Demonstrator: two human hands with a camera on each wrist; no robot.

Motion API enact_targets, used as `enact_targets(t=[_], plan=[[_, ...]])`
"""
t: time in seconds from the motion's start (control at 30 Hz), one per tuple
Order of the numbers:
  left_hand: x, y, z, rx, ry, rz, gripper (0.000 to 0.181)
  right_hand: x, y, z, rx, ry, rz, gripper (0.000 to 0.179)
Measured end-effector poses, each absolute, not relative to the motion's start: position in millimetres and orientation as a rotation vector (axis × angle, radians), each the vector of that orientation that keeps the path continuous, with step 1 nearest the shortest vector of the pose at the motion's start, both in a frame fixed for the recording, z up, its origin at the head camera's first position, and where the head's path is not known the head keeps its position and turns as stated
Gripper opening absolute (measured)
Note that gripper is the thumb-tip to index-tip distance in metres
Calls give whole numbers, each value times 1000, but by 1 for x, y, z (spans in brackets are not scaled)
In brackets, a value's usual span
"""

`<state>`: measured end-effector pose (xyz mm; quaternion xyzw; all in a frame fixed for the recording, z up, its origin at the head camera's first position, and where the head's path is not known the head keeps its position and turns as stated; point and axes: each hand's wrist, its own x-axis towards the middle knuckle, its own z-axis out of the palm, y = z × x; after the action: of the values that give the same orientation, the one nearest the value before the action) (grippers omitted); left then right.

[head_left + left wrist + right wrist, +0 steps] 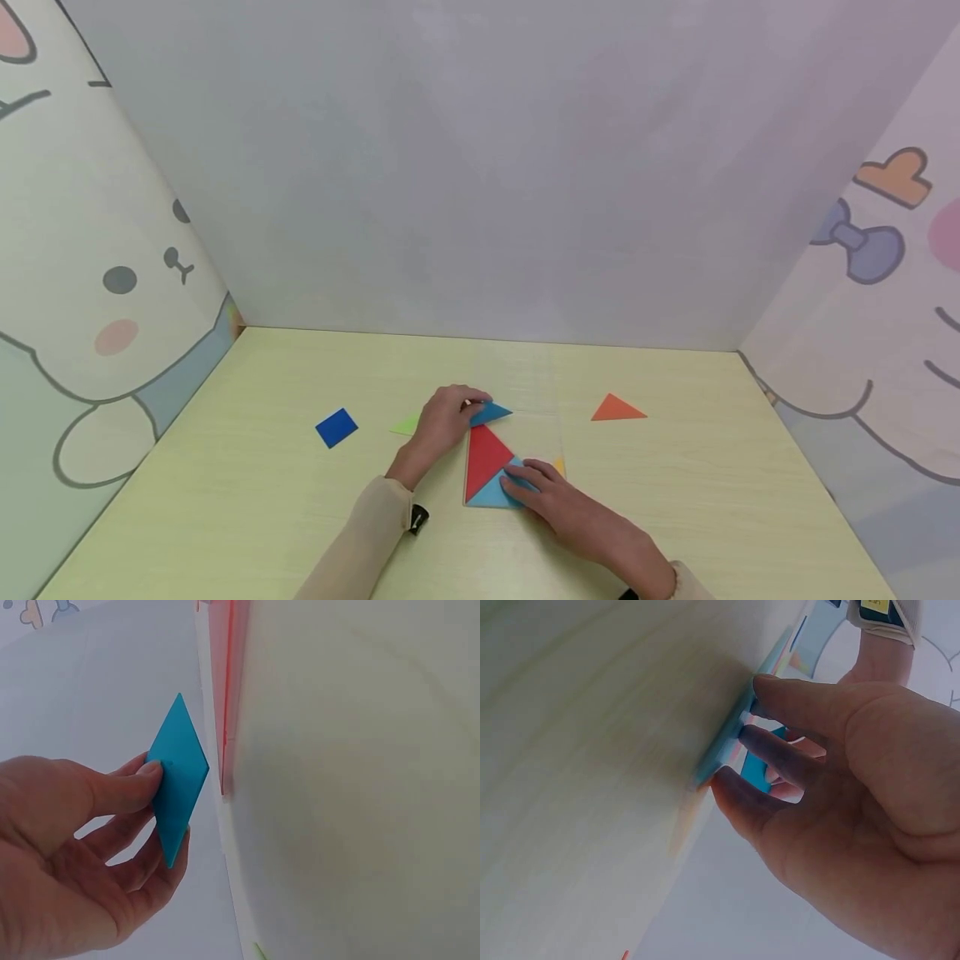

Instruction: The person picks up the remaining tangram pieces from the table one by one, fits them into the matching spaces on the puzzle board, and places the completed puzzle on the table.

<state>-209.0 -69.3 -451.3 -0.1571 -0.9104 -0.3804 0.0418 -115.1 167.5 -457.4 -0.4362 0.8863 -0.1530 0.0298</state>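
My left hand [446,421] pinches a blue parallelogram tile [180,776] between thumb and fingers, tilted up off the table in the left wrist view. Below it in the head view lies a large red triangle tile [486,458]. A light-blue triangle tile [491,492] adjoins the red one along a slanted edge. The fingertips of my right hand [558,504] rest on this light-blue tile and partly cover it. Both flat tiles lie within a faint rectangular frame [536,429]. A yellow piece [558,467] peeks out behind the right hand.
A dark blue square tile [337,427] lies on the left of the table [225,517]. An orange triangle tile [618,408] lies on the right. Beside the left hand shows part of a light-green tile [405,427]. A pale wall [480,167] rises behind the table.
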Motion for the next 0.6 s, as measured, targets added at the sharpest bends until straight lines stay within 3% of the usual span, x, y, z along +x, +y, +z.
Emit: enact_targets(t=[0.6], plan=[[-216,-61,-442,-612,-2863,-1115,20,-116,167,-457,-1270,2689,-476,48]])
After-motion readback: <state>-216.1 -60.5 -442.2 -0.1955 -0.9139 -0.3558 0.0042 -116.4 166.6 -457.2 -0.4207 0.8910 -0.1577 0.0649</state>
